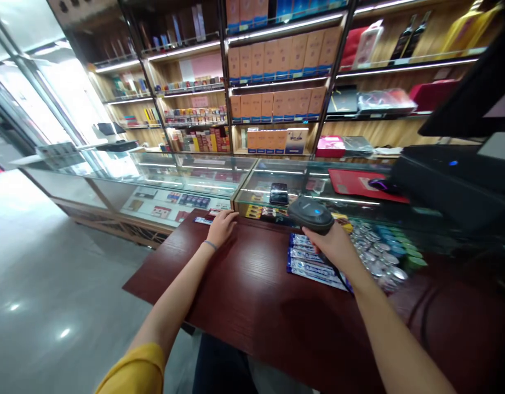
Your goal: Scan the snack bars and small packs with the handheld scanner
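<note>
My right hand (328,244) grips a black handheld barcode scanner (310,214), its head tilted down and a dark cable trailing from it. Just below that hand lies a row of blue-and-white flat packets (314,264) on the dark red wooden counter (252,284). My left hand (222,227) rests palm down on the counter's far edge, fingers spread. Its fingertips are close to a small blue-and-white packet (203,220) and a small red packet (214,213). A thin band circles my left wrist.
Silver foil packs (376,254) and blue-green items (400,243) lie right of the packets. A glass display case (187,186) stands beyond the counter, with a phone (279,193) on top. A red mat (355,183), mouse, black terminal (453,180) and stocked shelves (277,71) stand further back.
</note>
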A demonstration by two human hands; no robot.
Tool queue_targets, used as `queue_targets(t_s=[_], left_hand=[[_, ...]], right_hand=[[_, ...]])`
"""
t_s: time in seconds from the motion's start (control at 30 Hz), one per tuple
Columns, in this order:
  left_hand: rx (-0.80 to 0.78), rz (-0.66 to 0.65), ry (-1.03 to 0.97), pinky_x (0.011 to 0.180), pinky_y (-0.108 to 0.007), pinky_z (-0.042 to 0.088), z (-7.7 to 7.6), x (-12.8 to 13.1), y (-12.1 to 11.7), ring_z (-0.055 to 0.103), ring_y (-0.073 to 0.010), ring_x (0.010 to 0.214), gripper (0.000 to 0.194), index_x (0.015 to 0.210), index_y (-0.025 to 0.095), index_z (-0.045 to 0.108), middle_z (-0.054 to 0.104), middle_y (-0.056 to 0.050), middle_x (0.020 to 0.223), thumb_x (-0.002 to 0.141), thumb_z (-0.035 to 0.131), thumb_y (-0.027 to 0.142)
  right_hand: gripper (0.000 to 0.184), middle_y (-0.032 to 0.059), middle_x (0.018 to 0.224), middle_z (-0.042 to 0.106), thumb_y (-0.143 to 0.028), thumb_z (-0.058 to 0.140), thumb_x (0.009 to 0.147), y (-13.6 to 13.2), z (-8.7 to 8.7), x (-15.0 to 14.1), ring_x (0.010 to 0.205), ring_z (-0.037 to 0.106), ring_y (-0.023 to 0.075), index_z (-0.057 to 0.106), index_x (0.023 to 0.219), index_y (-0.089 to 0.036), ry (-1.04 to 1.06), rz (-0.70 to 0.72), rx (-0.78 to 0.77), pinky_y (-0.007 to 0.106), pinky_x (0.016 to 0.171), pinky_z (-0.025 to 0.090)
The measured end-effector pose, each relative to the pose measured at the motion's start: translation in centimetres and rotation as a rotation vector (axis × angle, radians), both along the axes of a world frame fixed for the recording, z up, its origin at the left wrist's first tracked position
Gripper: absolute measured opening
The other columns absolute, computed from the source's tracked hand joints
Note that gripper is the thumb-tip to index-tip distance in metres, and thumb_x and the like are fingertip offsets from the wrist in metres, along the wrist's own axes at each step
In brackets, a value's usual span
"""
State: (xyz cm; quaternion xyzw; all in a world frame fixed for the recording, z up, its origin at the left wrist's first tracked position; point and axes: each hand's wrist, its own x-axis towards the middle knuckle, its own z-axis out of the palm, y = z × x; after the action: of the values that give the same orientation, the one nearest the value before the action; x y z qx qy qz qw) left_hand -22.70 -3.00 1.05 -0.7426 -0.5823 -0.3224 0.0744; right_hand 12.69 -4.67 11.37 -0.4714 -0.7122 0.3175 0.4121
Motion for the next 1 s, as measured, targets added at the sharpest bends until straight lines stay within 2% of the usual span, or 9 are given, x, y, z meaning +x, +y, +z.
queue_targets(t_s=[0.1, 0.2, 0.3, 0.4, 0.47, 0.57, 0.77, 0.9, 1.0], left_hand=[[-0.011, 0.093, 0.037, 0.109, -0.045, 0.042, -1.0, -3.5, 0.1, 0.051, -0.0273, 0.125, 0.042, 0.131, 0.020, 0.060, 0.056, -0.014, 0.132, 0.090, 0.055, 0.016], [-0.030, 0.137, 0.082, 0.113, -0.047, 0.038, -2.2, -5.7, 0.3, 0.046, -0.0290, 0.132, 0.048, 0.135, 0.022, 0.058, 0.052, -0.015, 0.140, 0.087, 0.057, 0.016], [-0.067, 0.197, 0.115, 0.116, -0.054, 0.031, -3.6, -6.6, 0.6, 0.038, -0.0332, 0.140, 0.051, 0.140, 0.025, 0.054, 0.046, -0.015, 0.148, 0.089, 0.059, 0.022], [-0.107, 0.242, 0.130, 0.116, -0.061, 0.025, -4.6, -6.9, 1.1, 0.031, -0.0370, 0.145, 0.052, 0.143, 0.025, 0.051, 0.041, -0.017, 0.153, 0.092, 0.057, 0.031], [-0.135, 0.230, 0.136, 0.115, -0.061, 0.024, -4.9, -7.0, 1.3, 0.033, -0.0358, 0.144, 0.050, 0.143, 0.026, 0.051, 0.044, -0.017, 0.151, 0.094, 0.055, 0.033], [-0.149, 0.200, 0.141, 0.115, -0.059, 0.027, -4.6, -6.9, 1.2, 0.044, -0.0314, 0.135, 0.045, 0.138, 0.028, 0.055, 0.055, -0.014, 0.139, 0.093, 0.057, 0.033], [-0.097, 0.183, 0.179, 0.101, -0.040, 0.044, -3.6, -6.3, 0.6, 0.056, -0.0267, 0.113, 0.032, 0.124, 0.024, 0.065, 0.065, -0.011, 0.119, 0.093, 0.057, 0.024], [-0.049, 0.219, 0.194, 0.095, -0.037, 0.045, -3.1, -5.8, 0.2, 0.058, -0.0273, 0.111, 0.029, 0.121, 0.025, 0.067, 0.068, -0.011, 0.117, 0.096, 0.052, 0.026], [0.024, 0.261, 0.079, 0.092, -0.035, 0.044, -2.5, -5.3, -0.4, 0.061, -0.0268, 0.110, 0.031, 0.125, 0.025, 0.065, 0.070, -0.011, 0.118, 0.098, 0.049, 0.025]], right_hand=[[0.035, -0.0004, 0.059, 0.065, -0.041, 0.066, 0.075, 0.0, -1.9, -2.0, 0.045, 0.058, 0.0190, 0.065, 0.103, -0.020, -0.042, 0.016, -0.032, 0.032, 0.051, 0.048], [0.041, 0.0040, 0.077, 0.073, -0.038, 0.065, 0.074, -0.3, -3.2, -3.5, 0.070, 0.070, 0.0248, 0.064, 0.111, -0.021, -0.126, 0.034, 0.010, 0.036, 0.066, 0.054], [0.044, 0.0070, 0.089, 0.075, -0.037, 0.063, 0.075, -0.4, -4.1, -4.5, 0.093, 0.071, 0.0292, 0.063, 0.116, -0.021, -0.176, 0.069, -0.022, 0.038, 0.074, 0.055], [0.046, 0.0090, 0.102, 0.075, -0.037, 0.063, 0.075, -0.3, -4.8, -5.0, 0.103, 0.070, 0.0306, 0.062, 0.118, -0.021, -0.190, 0.088, -0.023, 0.041, 0.082, 0.055], [0.047, 0.0091, 0.108, 0.075, -0.036, 0.063, 0.076, 0.0, -5.3, -5.2, 0.106, 0.069, 0.0308, 0.062, 0.120, -0.021, -0.201, 0.092, -0.022, 0.042, 0.086, 0.054], [0.050, 0.0090, 0.110, 0.074, -0.033, 0.062, 0.077, 0.2, -5.8, -5.4, 0.107, 0.069, 0.0308, 0.060, 0.125, -0.021, -0.227, 0.105, -0.036, 0.042, 0.087, 0.053], [0.049, 0.0090, 0.110, 0.074, -0.030, 0.063, 0.077, 0.1, -6.1, -5.4, 0.107, 0.069, 0.0289, 0.061, 0.125, -0.021, -0.224, 0.121, -0.005, 0.040, 0.088, 0.053], [0.048, 0.0086, 0.111, 0.074, -0.030, 0.064, 0.076, 0.1, -6.2, -5.3, 0.108, 0.068, 0.0288, 0.061, 0.123, -0.022, -0.204, 0.101, 0.004, 0.039, 0.090, 0.052], [0.046, 0.0083, 0.114, 0.073, -0.032, 0.064, 0.076, 0.1, -6.3, -5.2, 0.109, 0.067, 0.0289, 0.061, 0.121, -0.023, -0.201, 0.097, -0.006, 0.039, 0.091, 0.051]])
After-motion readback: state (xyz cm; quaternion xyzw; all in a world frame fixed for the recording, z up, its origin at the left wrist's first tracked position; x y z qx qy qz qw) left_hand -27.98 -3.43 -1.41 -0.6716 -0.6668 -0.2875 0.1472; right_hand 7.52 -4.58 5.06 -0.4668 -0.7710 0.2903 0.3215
